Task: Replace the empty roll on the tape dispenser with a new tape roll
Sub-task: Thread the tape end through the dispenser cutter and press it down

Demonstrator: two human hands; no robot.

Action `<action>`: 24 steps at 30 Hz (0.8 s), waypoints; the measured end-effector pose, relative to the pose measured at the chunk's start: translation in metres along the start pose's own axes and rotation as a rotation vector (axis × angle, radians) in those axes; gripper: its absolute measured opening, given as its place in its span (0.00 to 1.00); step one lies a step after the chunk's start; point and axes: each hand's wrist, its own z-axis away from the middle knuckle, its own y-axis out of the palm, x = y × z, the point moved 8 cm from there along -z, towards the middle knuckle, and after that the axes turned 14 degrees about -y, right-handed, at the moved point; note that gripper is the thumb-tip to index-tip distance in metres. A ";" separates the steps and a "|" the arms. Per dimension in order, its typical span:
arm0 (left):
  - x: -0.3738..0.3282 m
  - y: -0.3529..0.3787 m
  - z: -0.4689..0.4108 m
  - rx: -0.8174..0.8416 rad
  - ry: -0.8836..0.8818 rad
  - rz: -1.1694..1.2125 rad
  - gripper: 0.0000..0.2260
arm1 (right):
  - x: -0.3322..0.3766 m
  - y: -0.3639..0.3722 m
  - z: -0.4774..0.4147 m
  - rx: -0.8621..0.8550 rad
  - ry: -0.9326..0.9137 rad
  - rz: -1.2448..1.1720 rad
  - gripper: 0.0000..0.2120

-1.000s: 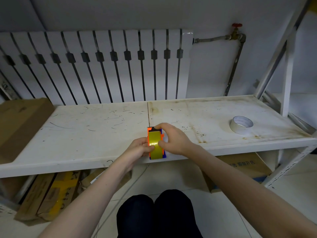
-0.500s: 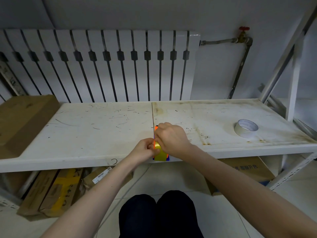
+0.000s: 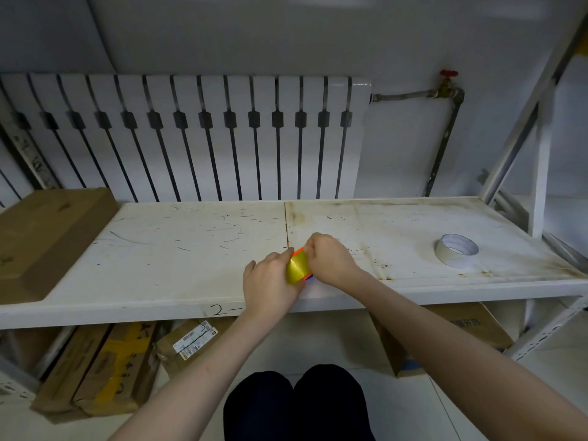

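An orange and blue tape dispenser (image 3: 299, 251) with a yellowish tape roll (image 3: 296, 268) on it sits near the front edge of the white shelf (image 3: 178, 256). My left hand (image 3: 270, 284) grips the roll from the left and below. My right hand (image 3: 329, 261) is closed over the dispenser's right side and top. Most of the dispenser is hidden by both hands. A pale, nearly empty roll (image 3: 456, 249) lies flat on the shelf, far to the right of my hands.
A brown cardboard box (image 3: 41, 237) lies on the shelf's left end. A white radiator (image 3: 191, 138) and a pipe with a red valve (image 3: 447, 81) stand behind. A shelf upright (image 3: 541, 173) rises at right. Several cardboard boxes (image 3: 105, 367) sit below.
The dispenser has tilted from upright towards the left between my hands. My left hand has wrapped further around the roll, and my right hand has closed more over the dispenser.
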 end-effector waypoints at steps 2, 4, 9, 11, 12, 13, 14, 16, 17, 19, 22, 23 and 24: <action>0.003 0.005 -0.002 0.092 -0.004 -0.038 0.28 | 0.003 0.000 0.003 -0.011 -0.006 -0.052 0.08; 0.006 0.009 -0.004 0.153 -0.011 -0.038 0.30 | 0.008 0.003 0.007 -0.003 -0.026 -0.066 0.08; 0.009 0.013 -0.002 0.248 -0.046 0.041 0.29 | 0.016 0.005 0.011 0.005 -0.052 -0.103 0.09; 0.009 0.010 -0.004 0.250 -0.048 0.076 0.20 | 0.023 0.007 0.012 0.036 -0.092 -0.103 0.09; 0.008 0.008 -0.005 0.254 -0.059 0.086 0.16 | 0.026 0.007 0.013 0.045 -0.112 -0.104 0.08; 0.008 0.007 -0.005 0.258 -0.058 0.100 0.14 | 0.027 0.007 0.013 0.046 -0.126 -0.124 0.07; 0.007 0.006 -0.005 0.263 -0.050 0.116 0.14 | 0.027 0.007 0.014 0.046 -0.132 -0.166 0.06; 0.006 0.006 -0.005 0.277 -0.030 0.144 0.16 | 0.026 0.008 0.015 0.066 -0.130 -0.274 0.06; 0.006 0.006 -0.005 0.290 -0.021 0.147 0.17 | 0.024 0.009 0.016 0.084 -0.121 -0.325 0.07; 0.005 0.008 -0.005 0.311 -0.003 0.131 0.20 | 0.018 0.010 0.019 0.097 -0.080 -0.435 0.08; 0.002 0.007 -0.007 0.301 0.014 0.097 0.28 | 0.008 0.004 0.018 0.062 0.002 -0.594 0.12; 0.001 0.006 -0.007 0.281 0.017 0.092 0.28 | 0.006 0.002 0.016 0.063 0.030 -0.629 0.13; 0.000 0.005 -0.006 0.262 0.010 0.092 0.29 | 0.006 0.000 0.016 0.071 0.048 -0.661 0.14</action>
